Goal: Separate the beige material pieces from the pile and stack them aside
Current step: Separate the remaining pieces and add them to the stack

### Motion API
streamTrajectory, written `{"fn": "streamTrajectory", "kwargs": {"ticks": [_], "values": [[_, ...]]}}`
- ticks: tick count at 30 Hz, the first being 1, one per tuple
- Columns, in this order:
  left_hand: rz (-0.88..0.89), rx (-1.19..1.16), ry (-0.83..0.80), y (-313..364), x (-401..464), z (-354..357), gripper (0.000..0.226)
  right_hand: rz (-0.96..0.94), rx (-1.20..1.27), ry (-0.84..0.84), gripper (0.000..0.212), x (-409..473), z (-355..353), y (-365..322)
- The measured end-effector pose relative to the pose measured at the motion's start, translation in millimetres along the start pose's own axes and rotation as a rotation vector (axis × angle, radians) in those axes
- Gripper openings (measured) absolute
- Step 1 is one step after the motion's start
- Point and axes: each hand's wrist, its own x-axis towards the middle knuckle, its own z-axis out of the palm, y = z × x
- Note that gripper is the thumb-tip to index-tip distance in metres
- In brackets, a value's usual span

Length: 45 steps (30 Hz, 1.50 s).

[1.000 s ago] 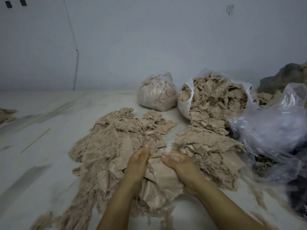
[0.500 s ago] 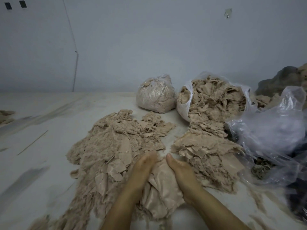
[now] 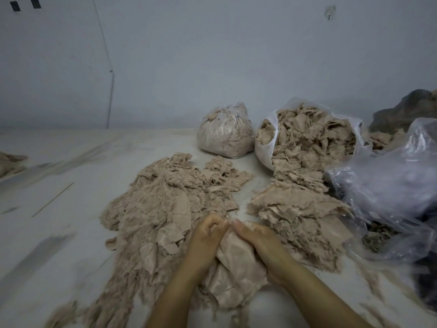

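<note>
So over on the far left edge there's a small clump of beige scraps point(image 3: 10, 162) lying on the pale floor point(image 3: 71, 233). Next comes the big loose pile point(image 3: 165, 204) of frayed beige stuff, spread wide. At its near edge both hands are bunched around one smooth beige piece point(image 3: 236, 268): the left hand point(image 3: 208, 235) has its fingers curled into the top of the fabric, and the right hand point(image 3: 257, 242) grasps the same piece, fingertips nearly meeting the left's. Right of that sits the flatter stack point(image 3: 298, 214), spilling from an open white bag point(image 3: 307, 143), with a tied clear bag point(image 3: 224, 136) behind and crumpled plastic point(image 3: 390, 190) far right.
</note>
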Motion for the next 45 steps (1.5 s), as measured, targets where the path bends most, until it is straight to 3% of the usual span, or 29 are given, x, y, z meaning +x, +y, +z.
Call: {"fn": "streamTrajectory", "kwargs": {"ticks": [3,6,7,10,12,14,16,18,25,29,33,38,42,44,45], "values": [[0.064,0.09,0.073,1,2,3,0.029,-0.106,-0.108,0.084,0.014,2,3,0],[-0.009,-0.058,0.316,0,7,-10,0.03,-0.119,0.023,0.274,0.012,6,-4,-1],[-0.017,-0.063,0.328,0,8,-13,0.031,-0.1,0.054,0.28,0.012,6,-7,-1],[-0.034,0.062,0.044,5,2,-10,0.029,-0.093,0.047,0.232,0.018,6,-4,2],[-0.059,0.134,-0.245,5,-5,-4,0.007,-0.143,0.058,0.327,0.018,10,1,1],[-0.086,0.19,-0.374,-1,-8,-3,0.007,-0.192,0.018,0.473,0.014,15,-3,-1],[-0.095,0.199,-0.266,-3,-6,-8,0.023,-0.233,-0.014,0.572,0.015,18,-13,-5],[-0.096,0.12,-0.197,-2,-4,-14,0.025,-0.259,-0.015,0.61,0.015,20,-20,-7],[-0.06,0.16,-0.278,2,1,-20,0.022,-0.297,0.036,0.671,0.004,25,-26,-16],[-0.062,0.13,-0.268,5,4,-21,0.019,-0.328,0.047,0.66,0.021,25,-27,-18],[-0.066,0.096,-0.218,2,3,-33,0.025,-0.35,0.127,0.769,0.005,28,-45,-31],[-0.15,-0.112,0.0,-6,7,-37,0.029,-0.297,-0.079,0.76,0.014,42,-80,-55],[-0.151,-0.276,-0.046,-3,11,-32,0.017,-0.157,-0.726,0.865,0.032,43,-102,-70],[-0.176,-0.35,-0.043,-6,12,-32,0.023,-0.248,-0.827,0.926,0.038,30,-90,-69],[-0.196,-0.372,-0.043,-7,13,-31,0.03,-0.336,-0.79,0.855,0.032,22,-76,-63]]}}
